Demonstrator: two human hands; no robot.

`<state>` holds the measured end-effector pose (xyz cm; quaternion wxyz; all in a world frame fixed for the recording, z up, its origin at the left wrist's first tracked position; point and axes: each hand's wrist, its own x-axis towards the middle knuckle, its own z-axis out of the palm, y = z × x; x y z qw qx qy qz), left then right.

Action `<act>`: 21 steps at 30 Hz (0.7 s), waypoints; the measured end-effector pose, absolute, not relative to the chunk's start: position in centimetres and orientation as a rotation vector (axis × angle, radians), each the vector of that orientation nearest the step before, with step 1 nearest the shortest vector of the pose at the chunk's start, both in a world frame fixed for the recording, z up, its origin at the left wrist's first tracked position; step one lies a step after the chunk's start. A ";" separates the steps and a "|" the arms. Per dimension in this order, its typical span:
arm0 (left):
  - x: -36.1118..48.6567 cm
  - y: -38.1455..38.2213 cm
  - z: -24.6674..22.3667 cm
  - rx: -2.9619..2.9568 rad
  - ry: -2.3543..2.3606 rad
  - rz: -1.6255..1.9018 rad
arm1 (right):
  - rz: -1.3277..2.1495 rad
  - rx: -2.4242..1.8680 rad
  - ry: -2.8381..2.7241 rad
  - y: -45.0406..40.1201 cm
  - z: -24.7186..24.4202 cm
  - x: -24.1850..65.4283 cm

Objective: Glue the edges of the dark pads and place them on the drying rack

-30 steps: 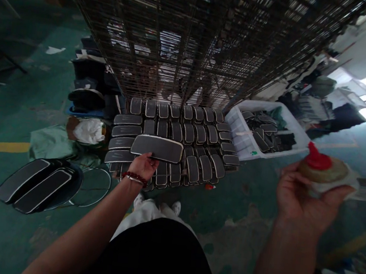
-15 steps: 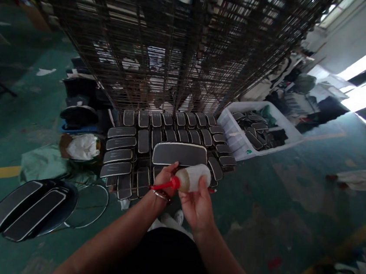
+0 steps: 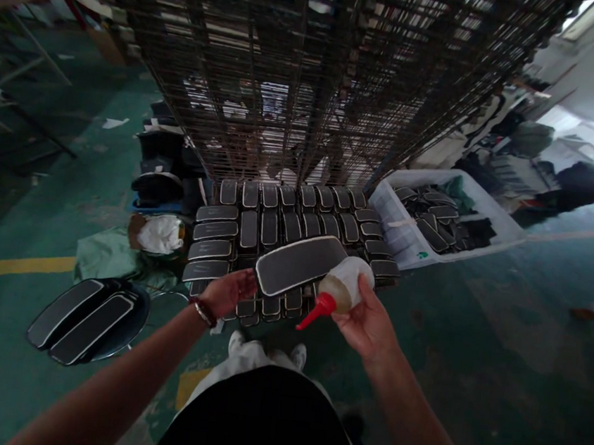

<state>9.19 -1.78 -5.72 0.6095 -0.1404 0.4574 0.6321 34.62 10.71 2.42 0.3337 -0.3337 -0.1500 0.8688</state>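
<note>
My right hand [image 3: 366,322] is wrapped round a white squeeze bottle [image 3: 348,284] with a red nozzle and yellowish contents near its neck. The nozzle points down and to the left. A long dark grey panel [image 3: 300,264] with rounded corners and a pale rim lies slanted on top of the stacked panels, its left end lower. The bottle overlaps its right end. At the left end is my left hand [image 3: 229,292], fingers stretched toward the rim; whether they touch it I cannot tell. Rows of smaller dark panels [image 3: 214,231] lie around and beneath.
A tall wire rack [image 3: 302,74] rises behind the panels. To the right stands a white bin [image 3: 406,237] with dark pieces inside. Two long panels [image 3: 92,328] rest on a round stool at the left. A white bag [image 3: 160,234] sits beside green cloth [image 3: 105,255].
My left hand has moved from beside the bottle to the panel's left end. The bottle has shifted right, its nozzle tipping downward. The large panel, level before, now slants.
</note>
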 end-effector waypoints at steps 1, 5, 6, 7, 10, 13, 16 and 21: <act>7.5 -1.6 -5.3 -0.253 1.065 1.430 | 2.305 -0.897 -0.425 11.3 2.6 35.0; 3.8 1.2 -1.5 0.133 1.088 1.181 | 2.397 -1.058 -0.499 12.7 3.4 34.8; 3.7 2.2 -0.5 0.264 1.095 1.103 | 2.415 -1.087 -0.521 12.8 3.6 34.5; 3.8 3.0 0.3 0.381 1.100 1.033 | 2.435 -1.104 -0.548 12.8 3.8 34.1; 5.1 5.0 1.8 0.570 1.113 0.914 | 2.461 -1.127 -0.612 12.5 4.4 33.1; 6.2 5.4 2.3 0.631 1.147 0.913 | 2.387 -1.129 -0.633 12.5 5.1 33.2; 6.3 4.5 2.7 0.674 1.122 0.969 | 2.158 -1.039 -0.705 13.5 6.2 34.6; 6.1 2.5 3.9 0.747 1.031 0.926 | 1.567 -0.792 -0.877 16.2 9.3 37.2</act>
